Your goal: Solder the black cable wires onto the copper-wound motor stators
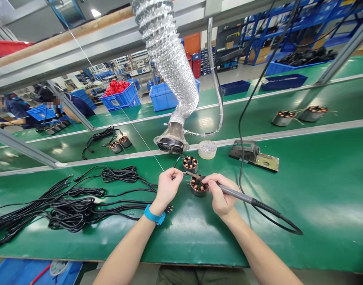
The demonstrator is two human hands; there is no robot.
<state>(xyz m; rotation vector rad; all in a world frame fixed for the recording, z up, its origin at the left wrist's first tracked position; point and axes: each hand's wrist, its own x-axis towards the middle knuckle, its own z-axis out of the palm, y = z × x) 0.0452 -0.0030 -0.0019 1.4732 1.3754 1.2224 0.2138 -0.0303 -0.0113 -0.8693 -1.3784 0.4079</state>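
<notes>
My right hand [220,196] is closed round a soldering iron [237,194] whose tip reaches a small motor stator [198,185] with copper windings on the green bench. My left hand [167,185] pinches a thin wire, perhaps solder, held to the same stator from the left. A blue band [154,216] sits on my left wrist. A second stator [190,162] stands just behind the first. The iron's black cord [284,223] loops away to the right.
A silver fume hose with its fan mouth [173,143] hangs just behind. A solder spool [207,149] and an iron stand [254,155] lie beyond. Black cable bundles [71,204] spread at left. More stators [298,114] ride the far belt. Other people work at far left.
</notes>
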